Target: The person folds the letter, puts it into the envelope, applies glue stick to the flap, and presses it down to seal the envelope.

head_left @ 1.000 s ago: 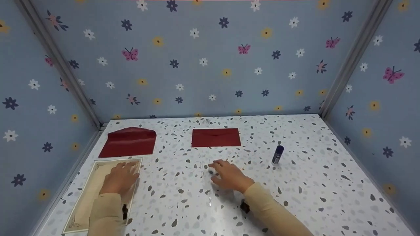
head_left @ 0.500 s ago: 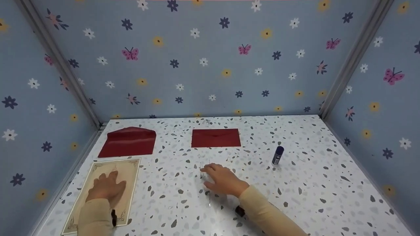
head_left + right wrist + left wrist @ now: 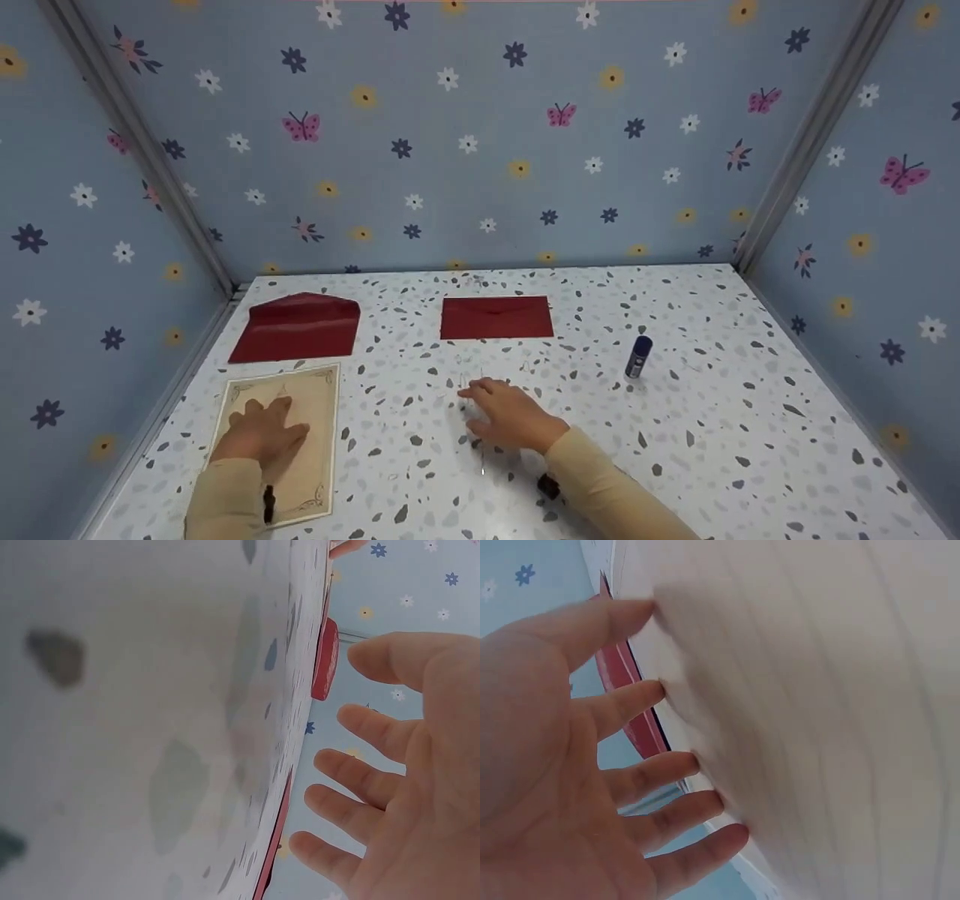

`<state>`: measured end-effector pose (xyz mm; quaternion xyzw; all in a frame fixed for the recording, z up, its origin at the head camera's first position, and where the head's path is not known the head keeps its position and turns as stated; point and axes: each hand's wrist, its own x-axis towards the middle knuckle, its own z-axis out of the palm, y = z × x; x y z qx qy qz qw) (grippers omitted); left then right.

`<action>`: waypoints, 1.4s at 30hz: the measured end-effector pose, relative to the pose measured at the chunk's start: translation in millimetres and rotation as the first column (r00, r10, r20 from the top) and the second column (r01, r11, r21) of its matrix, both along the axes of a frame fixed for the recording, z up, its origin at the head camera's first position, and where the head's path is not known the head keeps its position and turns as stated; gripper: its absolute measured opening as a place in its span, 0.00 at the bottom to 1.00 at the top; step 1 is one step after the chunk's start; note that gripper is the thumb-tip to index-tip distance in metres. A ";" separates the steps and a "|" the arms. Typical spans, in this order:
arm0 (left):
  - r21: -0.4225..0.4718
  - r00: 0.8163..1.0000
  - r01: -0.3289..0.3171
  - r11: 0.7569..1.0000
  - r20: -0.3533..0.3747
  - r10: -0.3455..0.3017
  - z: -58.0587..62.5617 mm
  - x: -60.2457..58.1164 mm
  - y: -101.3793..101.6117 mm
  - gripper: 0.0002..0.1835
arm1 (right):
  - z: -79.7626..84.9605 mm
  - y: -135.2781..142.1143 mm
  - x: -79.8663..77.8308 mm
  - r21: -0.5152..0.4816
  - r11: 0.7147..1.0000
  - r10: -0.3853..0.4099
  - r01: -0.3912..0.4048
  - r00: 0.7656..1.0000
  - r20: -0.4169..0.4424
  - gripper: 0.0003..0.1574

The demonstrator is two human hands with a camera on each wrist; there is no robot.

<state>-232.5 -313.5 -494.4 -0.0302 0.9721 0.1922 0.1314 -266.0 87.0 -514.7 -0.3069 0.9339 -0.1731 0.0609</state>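
**Left hand swings the cream rectangular paper sheet straighter**

The left hand's fingers are spread, fingertips touching the sheet without clasping it. Compared with half a second ago, the sheet's lower end has moved rightward, so its long sides now run more nearly straight away from the person. I judge that this is positioning rather than lifting: the sheet lies flat at the left of the worktop, its scroll-cornered border partly under the sleeve. Just beyond it, without touching, is a dark red paper envelope with its flap unfolded.

The right hand has barely shifted; its fingers are relaxed and apart, holding nothing. Whether it touches the white, grey-speckled surface cannot be told.

Farther back lies a dark red paper envelope with its flap folded down; rightward stands a dark-blue-capped cylindrical stick. Pale blue wall panels, printed with flowers and butterflies, meet at grey posts.
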 end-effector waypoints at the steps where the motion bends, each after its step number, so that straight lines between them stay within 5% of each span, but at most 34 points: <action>1: -0.006 1.000 0.012 1.000 -0.005 -0.012 0.9 1.1 3.3 0.41 | 0.5 -0.3 -0.1 0.004 1.000 -0.002 0.002 1.000 0.005 0.32; 8: -0.051 0.993 0.109 0.993 -0.040 -0.111 5.8 3.9 26.4 0.45 | 6.3 -5.2 -2.8 0.001 1.000 0.030 -0.030 0.999 -0.011 0.31; 18: -0.129 0.984 0.150 0.980 -0.082 -0.161 0.0 -2.8 64.8 0.45 | 7.3 -12.0 -1.9 0.013 0.999 0.050 -0.050 0.999 -0.017 0.31; 28: -0.186 0.956 0.237 0.953 -0.131 -0.263 -5.9 -11.5 119.8 0.42 | 1.4 -32.9 -0.8 0.150 0.977 0.149 -0.150 0.989 0.021 0.39; 42: -0.199 0.921 0.305 0.931 -0.188 -0.342 -9.9 -14.8 163.3 0.43 | 6.5 -23.9 1.9 0.273 0.960 0.042 -0.066 0.995 0.091 0.41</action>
